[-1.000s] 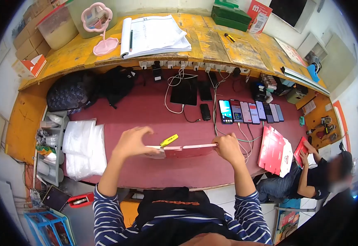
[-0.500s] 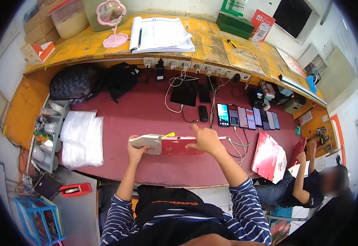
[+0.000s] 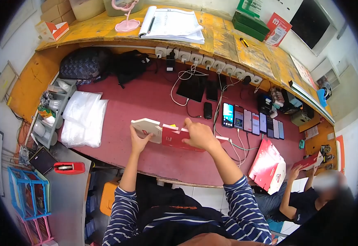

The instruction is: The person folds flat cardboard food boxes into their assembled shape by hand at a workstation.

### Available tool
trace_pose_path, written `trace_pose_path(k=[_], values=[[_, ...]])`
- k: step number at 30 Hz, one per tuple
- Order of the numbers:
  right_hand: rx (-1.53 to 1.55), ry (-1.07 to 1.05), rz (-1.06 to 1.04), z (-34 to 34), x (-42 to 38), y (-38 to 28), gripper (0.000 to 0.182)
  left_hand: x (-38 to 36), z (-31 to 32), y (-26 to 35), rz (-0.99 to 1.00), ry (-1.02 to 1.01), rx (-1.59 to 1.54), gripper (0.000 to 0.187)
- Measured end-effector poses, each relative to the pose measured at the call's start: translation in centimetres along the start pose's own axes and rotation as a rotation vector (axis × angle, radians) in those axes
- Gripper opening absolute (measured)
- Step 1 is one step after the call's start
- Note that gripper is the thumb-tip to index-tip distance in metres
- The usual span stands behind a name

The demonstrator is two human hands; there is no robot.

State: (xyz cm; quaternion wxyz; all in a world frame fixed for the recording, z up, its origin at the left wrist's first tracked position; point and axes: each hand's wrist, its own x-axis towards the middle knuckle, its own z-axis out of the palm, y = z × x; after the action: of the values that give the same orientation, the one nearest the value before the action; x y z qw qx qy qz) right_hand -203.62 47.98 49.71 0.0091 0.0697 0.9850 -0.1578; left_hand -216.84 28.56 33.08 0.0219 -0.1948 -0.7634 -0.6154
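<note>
A red and white folded cardboard box [image 3: 171, 137] stands on edge above the red tabletop, its white end to the left and a yellow mark at its top edge. My left hand [image 3: 138, 142] grips the white end, thumb on the near face. My right hand [image 3: 200, 135] is at the red right part, fingers bent over its upper edge and thumb side against the near face. Part of the red panel is hidden behind that hand. Flat red and white cardboard pieces [image 3: 266, 166] lie at the table's right edge.
Several phones [image 3: 244, 121] lie in a row at the back right, with white cables [image 3: 237, 147] near my right hand. Clear plastic bags [image 3: 83, 119] lie left, beside a grey organiser [image 3: 52, 123]. At right, a person [image 3: 296, 201] holds a red cardboard piece [image 3: 308, 161].
My right hand's raised finger has come down and curled over the box's top edge. The box's white end has tilted slightly. The view has shifted, and the other person's cardboard has turned.
</note>
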Motion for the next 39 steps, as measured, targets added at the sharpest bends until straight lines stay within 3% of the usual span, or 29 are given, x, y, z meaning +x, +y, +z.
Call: trace_pose_path(k=[3, 7, 9, 15, 17, 21, 26, 28, 32, 36, 38, 39], values=[[-0.114, 0.008, 0.065, -0.3, -0.7, 1.9, 0.043, 1.2, -0.2, -2.0, -0.001, -0.053, -0.199, 0.071], [-0.229, 0.106, 0.123, 1.4, -0.7, 1.8, 0.037, 1.1, 0.1, -0.7, 0.045, -0.074, -0.084, 0.065], [-0.215, 0.121, 0.134, 1.1, -0.5, 1.4, 0.038, 0.9, 0.7, -1.4, 0.014, -0.02, -0.087, 0.064], [-0.212, 0.116, 0.318, 1.0, 0.1, 0.3, 0.04, 2.1, 0.4, -1.9, -0.136, -0.154, -0.159, 0.066], [-0.241, 0.111, 0.216, 1.8, 0.4, 0.1, 0.035, 3.0, 0.2, -2.2, -0.091, -0.161, -0.122, 0.065], [-0.243, 0.195, 0.228, 1.9, -0.3, -3.0, 0.03, 5.2, -2.1, -0.6, -0.074, -0.233, -0.139, 0.06], [-0.173, 0.151, 0.325, 3.9, 0.4, -4.9, 0.031, 6.2, -3.7, -5.5, -0.042, -0.38, -0.076, 0.049], [-0.111, 0.235, 0.417, 3.8, 0.3, -5.3, 0.032, 6.5, -3.7, -7.0, -0.078, -0.461, -0.144, 0.047], [-0.214, 0.11, 0.404, 4.3, 0.6, -5.0, 0.023, 7.4, -3.2, -7.4, -0.006, -0.503, -0.11, 0.046], [-0.314, 0.145, 0.358, 4.8, 0.1, -5.9, 0.015, 9.3, -4.9, -5.1, -0.073, -0.612, -0.084, 0.045], [-0.301, 0.15, 0.361, 4.3, 0.6, -7.4, 0.01, 12.8, -5.9, -2.6, 0.3, -0.575, -0.129, 0.048], [-0.3, 0.142, 0.371, 4.6, 0.8, -8.0, 0.01, 13.8, -7.2, 1.1, 0.293, -0.584, -0.134, 0.048]])
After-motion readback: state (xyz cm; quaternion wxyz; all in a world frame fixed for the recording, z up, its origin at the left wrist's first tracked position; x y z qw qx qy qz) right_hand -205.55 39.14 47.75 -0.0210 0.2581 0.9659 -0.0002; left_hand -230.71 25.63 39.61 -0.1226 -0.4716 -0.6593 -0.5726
